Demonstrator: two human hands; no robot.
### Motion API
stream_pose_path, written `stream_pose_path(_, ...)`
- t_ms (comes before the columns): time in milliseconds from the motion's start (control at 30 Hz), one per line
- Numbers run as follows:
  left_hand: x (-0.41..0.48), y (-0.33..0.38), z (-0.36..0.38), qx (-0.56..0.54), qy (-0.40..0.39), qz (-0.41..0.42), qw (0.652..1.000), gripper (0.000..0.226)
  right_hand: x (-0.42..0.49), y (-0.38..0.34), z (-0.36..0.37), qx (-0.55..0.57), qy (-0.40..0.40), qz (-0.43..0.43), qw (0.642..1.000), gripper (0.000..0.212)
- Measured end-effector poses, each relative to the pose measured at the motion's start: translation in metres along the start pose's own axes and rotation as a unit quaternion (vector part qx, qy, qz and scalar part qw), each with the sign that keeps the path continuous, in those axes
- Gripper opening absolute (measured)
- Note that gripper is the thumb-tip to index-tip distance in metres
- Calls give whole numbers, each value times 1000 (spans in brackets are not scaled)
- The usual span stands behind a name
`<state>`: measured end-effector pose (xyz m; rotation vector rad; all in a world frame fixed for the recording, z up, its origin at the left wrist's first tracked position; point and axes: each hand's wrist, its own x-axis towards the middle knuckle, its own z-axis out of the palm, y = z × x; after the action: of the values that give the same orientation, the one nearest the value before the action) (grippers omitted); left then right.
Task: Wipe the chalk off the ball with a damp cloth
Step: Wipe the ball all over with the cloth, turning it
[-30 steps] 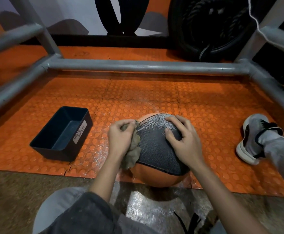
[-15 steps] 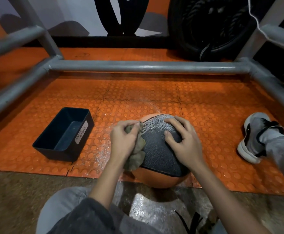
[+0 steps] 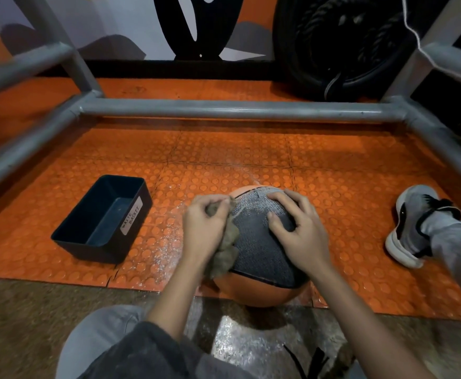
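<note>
One ball (image 3: 261, 250), orange with a dark grey textured panel, sits on the near edge of the orange studded mat (image 3: 251, 151), right in front of the person's knees. Pale chalk covers the far part of the grey panel. Two hands are on the ball, apart from each other. The left hand (image 3: 204, 225) bunches the one brownish cloth (image 3: 225, 251) in curled fingers against the ball's left side. The right hand (image 3: 300, 233) grips the top right with bent, spread fingers. White dust speckles the mat just left of the ball. One black bin (image 3: 95, 250), labelled "WASTE BASKET", stands further left, well apart. One grey shoe (image 3: 410, 222) rests on the mat at the right. A grey pipe frame (image 3: 224, 109) borders the mat, with one black tyre (image 3: 300, 58) behind it.
</note>
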<state>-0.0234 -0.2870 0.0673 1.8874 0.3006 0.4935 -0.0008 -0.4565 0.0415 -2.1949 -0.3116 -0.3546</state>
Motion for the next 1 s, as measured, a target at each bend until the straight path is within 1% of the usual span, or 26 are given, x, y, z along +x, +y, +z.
stream_pose_path(100, -21, 16, 13, 31, -51, 109, 992, 11, 2, 3, -2, 26, -2, 2, 1000, 38)
stream_pose_path(133, -23, 18, 15, 40, -61, 129, 989, 9, 2, 3, -2, 30, -6, 1, 1000, 35)
stream_pose_path(167, -20, 17, 15, 45, -65, 129, 988, 9, 2, 4, -2, 32, -8, 1, 999, 33)
stream_pose_path(233, -5, 8, 8, 31, -43, 87, 995, 13, 1, 3, -2, 25, -10, 1, 1000, 36)
stream_pose_path(333, 17, -11, -5, -23, -11, -43, 999, 9, -1, 0, 0, 7, -11, -1, 1000, 47)
stream_pose_path(367, 19, -14, -6, -32, -7, -68, 997, 9, -1, -1, 0, 4, -11, -1, 1000, 49)
stream_pose_path(400, 18, -14, -6, -31, -2, -73, 997, 12, -1, -1, 0, 4, -9, -1, 1000, 49)
stream_pose_path(467, 12, -6, -1, -23, 4, -46, 999, 21, 1, -1, -1, 11, 0, 0, 1000, 47)
stream_pose_path(533, 1, 4, 5, -1, -13, 12, 1000, 24, 2, 1, -2, 25, -1, 6, 1000, 40)
stream_pose_path(600, -12, 14, 11, 37, -54, 79, 995, 17, 3, 3, -4, 31, -5, 10, 999, 37)
stream_pose_path(667, -15, 16, 11, 57, -80, 114, 989, 8, 3, 4, -4, 28, -9, 10, 1000, 41)
stream_pose_path(733, -6, 12, 3, 40, -70, 87, 993, 12, 3, 1, -3, 22, -13, 5, 1000, 43)
stream_pose_path(800, 7, 1, -7, 0, -50, 16, 999, 20, 2, -1, -1, 13, -16, 0, 1000, 47)
stream_pose_path(867, 16, -6, -13, -25, -31, -46, 998, 20, 0, -3, 1, 4, -10, -4, 1000, 48)
stream_pose_path(933, 13, -3, -12, -8, -17, -41, 999, 22, 0, -4, 2, -6, -1, -3, 1000, 48)
stream_pose_path(1000, 3, 5, -6, 14, -27, 7, 1000, 25, 1, -4, 3, -11, 7, 3, 1000, 50)
